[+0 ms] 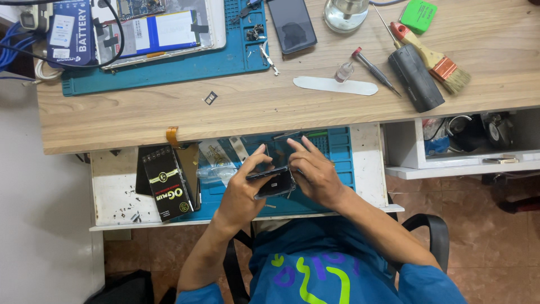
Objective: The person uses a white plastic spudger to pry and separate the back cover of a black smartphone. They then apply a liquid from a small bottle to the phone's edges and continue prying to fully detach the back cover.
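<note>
Both hands hold a small dark smartphone over the blue mat in the pulled-out drawer. My left hand grips the phone's left end, thumb on top. My right hand covers its right end, with fingers spread above it. The phone is tilted on edge between the hands. Whether a tool is in the right hand cannot be seen.
A black box lies in the drawer at left. On the wooden desk above are a second dark phone, a white plastic strip, a screwdriver, a paintbrush, a black cylinder, a glass jar and an opened tablet on a blue mat.
</note>
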